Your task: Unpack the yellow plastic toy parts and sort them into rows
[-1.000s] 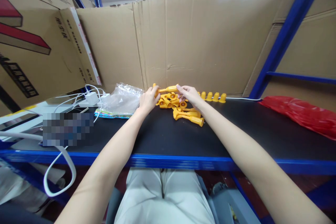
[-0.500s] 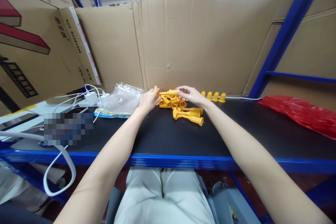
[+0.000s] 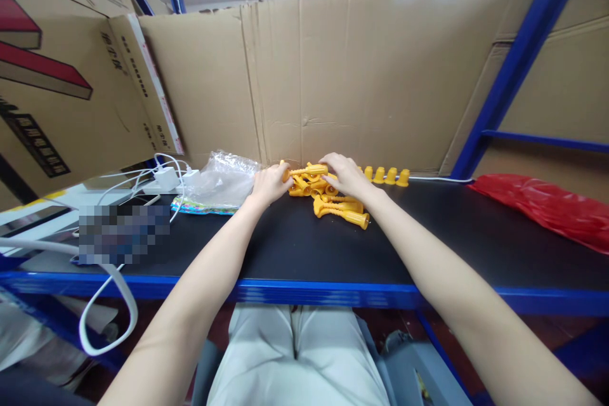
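Note:
My left hand [image 3: 272,182] is closed around the left end of a yellow plastic piece [image 3: 308,170] with a twisted shaft and a thicker ribbed handle. At the handle's right end, the fingers and thumb of my right hand [image 3: 346,175] are curled, one above and one below it. Beneath this piece is a pile of similar yellow pieces [image 3: 301,188], some showing hollow round ends. Two more yellow handled pieces [image 3: 349,216] lie in front of the pile, nearer me. Behind my right wrist stands a row of small yellow cups [image 3: 391,176], partly hidden.
Left of the pile lie a clear plastic bag [image 3: 223,181] and white chargers [image 3: 165,179] with cables. A red plastic bag [image 3: 537,206] is at the right. Cardboard [image 3: 371,76] walls off the back of the black tabletop [image 3: 304,254], which has a blue front edge.
My right hand has curled more around the handle's end, its fingers lower and closer in. The held yellow piece has dropped very slightly; my left hand keeps its hold.

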Motion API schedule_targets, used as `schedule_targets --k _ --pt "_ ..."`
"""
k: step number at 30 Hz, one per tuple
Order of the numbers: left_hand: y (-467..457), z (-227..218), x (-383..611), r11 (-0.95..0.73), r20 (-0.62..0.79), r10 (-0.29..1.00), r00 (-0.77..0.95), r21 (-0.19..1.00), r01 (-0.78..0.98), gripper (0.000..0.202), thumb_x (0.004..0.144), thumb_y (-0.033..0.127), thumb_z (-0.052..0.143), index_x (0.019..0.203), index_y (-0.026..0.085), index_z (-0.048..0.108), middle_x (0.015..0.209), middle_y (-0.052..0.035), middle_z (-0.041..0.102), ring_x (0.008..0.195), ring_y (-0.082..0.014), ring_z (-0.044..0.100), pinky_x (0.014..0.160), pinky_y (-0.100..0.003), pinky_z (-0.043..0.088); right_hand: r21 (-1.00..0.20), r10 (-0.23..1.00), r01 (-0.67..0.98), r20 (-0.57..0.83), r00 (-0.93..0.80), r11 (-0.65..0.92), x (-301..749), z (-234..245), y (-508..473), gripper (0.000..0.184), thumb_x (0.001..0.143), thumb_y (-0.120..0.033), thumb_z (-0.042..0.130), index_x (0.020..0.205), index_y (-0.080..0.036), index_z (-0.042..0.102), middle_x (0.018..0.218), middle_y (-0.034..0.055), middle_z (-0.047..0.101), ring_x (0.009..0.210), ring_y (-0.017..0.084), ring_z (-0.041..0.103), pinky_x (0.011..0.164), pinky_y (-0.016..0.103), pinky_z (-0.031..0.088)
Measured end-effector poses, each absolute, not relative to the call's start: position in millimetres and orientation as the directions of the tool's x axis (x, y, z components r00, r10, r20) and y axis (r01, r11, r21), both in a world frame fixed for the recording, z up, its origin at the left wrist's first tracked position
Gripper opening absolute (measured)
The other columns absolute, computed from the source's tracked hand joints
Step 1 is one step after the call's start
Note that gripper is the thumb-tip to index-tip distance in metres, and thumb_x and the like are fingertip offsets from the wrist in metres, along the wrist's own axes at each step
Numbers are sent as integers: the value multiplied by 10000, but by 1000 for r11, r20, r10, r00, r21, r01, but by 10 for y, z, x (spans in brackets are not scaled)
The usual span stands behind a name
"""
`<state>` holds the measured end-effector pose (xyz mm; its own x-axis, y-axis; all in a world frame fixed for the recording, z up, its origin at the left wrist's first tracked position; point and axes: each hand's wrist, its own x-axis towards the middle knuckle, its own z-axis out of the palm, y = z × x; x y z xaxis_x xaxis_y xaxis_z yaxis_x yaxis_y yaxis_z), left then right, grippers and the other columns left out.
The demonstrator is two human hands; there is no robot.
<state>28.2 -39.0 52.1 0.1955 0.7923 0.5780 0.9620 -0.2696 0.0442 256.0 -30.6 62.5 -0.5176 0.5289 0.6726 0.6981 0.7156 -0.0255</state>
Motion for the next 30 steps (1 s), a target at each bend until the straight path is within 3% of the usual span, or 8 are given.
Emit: schedule_targets --k 5,15,18,23,30 --pt "-443 528 338 -327 595 762 254 15 945 378 839 346 495 1188 219 562 1096 -83 668 960 -230 636 784 -302 444 102 526 738 638 -563 667 2500 574 -303 235 887 -288 501 1080 -178 579 1102 117 626 1054 258 521 893 406 319" --pt "-470 539 406 -308 592 780 204 79 948 353 830 345 512 1148 213 593 1010 -86 695 939 -231 644 778 -305 447 185 536 813 669 -516 552 2534 616 -294 233 831 -121 444 1040 -165 537 1007 106 632 981 248 518 883 389 279" --pt "-386 514 313 -261 601 788 137 124 957 359 831 371 504 1143 221 599 988 -85 700 915 -243 651 754 -310 455 107 566 886 734 -376 451 2664 629 -220 211 841 -165 462 1037 -154 540 1021 119 623 984 258 514 889 403 288" --pt "-218 450 164 -165 596 803 0 223 961 328 833 324 479 1101 203 625 957 -99 699 904 -248 647 744 -314 458 -151 629 972 777 4 180 3121 531 0 272 844 -331 507 1030 -149 585 1099 152 585 1038 295 484 861 429 331" --pt "-152 398 82 -225 622 781 -58 367 903 313 788 158 470 1054 195 630 888 -73 696 857 -209 637 730 -287 441 -446 742 880 532 408 -164 3754 171 220 320 813 -350 546 1058 -166 641 1091 143 615 1026 280 546 862 411 395"
